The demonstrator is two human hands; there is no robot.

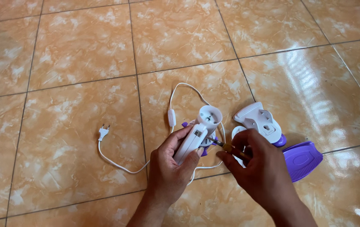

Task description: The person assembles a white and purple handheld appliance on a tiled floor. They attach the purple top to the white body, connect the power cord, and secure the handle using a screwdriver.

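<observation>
You work over a glossy orange tiled floor, parts spread within reach: a white clamp-like housing at two o'clock from your hands, a purple cover at three o'clock. Your left hand is wrapped firmly round the white tubular lamp body at the centre, steadying it. Your right hand pinches a small screwdriver, tip at the body's side; the white cord trails to the plug at nine o'clock.
</observation>
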